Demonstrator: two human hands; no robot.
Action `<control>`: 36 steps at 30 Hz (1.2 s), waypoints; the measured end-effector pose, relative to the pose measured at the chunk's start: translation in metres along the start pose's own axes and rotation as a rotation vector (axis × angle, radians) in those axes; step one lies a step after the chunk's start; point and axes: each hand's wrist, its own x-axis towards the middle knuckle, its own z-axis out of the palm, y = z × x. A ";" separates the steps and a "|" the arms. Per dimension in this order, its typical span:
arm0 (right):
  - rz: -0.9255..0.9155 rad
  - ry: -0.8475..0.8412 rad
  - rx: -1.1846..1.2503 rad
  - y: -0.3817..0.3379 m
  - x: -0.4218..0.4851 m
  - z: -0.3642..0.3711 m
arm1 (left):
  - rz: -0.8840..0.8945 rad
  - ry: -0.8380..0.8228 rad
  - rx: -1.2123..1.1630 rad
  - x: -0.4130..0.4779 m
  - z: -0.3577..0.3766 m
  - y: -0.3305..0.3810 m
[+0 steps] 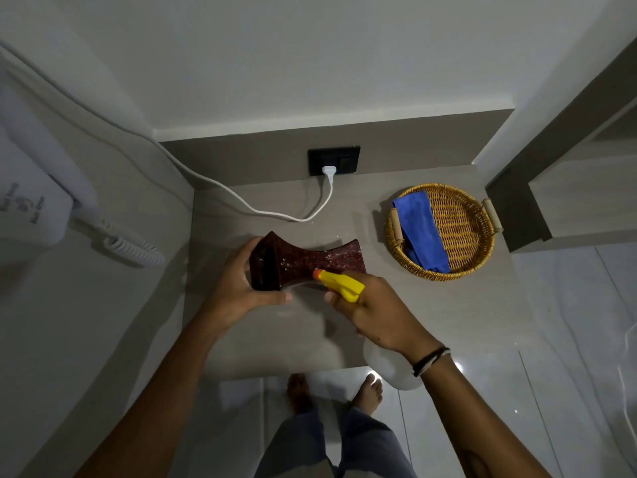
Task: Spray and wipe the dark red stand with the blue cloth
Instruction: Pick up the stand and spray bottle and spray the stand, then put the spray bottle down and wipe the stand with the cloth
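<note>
The dark red stand (310,260), speckled and waisted in the middle, lies on its side over the grey tabletop (293,339). My left hand (241,288) grips its left end. My right hand (375,312) holds a spray bottle (341,286) with a yellow head and an orange nozzle; the nozzle points at the stand from very close. The bottle's pale body (389,370) hangs below my wrist. Droplets show on the stand's surface. The blue cloth (420,229) lies folded in a wicker basket (465,215) to the right, apart from both hands.
A white cable (262,210) runs across the back of the table to a black wall socket (333,161). A white hair dryer unit (31,208) with a coiled cord hangs on the left wall. A shelf unit (568,188) stands at the right. My bare feet (334,391) show below the table's edge.
</note>
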 end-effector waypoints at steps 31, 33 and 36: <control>0.151 0.674 -0.043 0.174 0.063 -0.202 | 0.271 0.026 0.411 0.033 0.007 0.057; 0.153 0.620 0.002 0.183 0.059 -0.202 | 0.269 0.036 0.427 0.031 0.008 0.058; 0.192 0.614 0.102 0.193 0.045 -0.196 | 0.268 0.050 0.438 0.031 0.011 0.058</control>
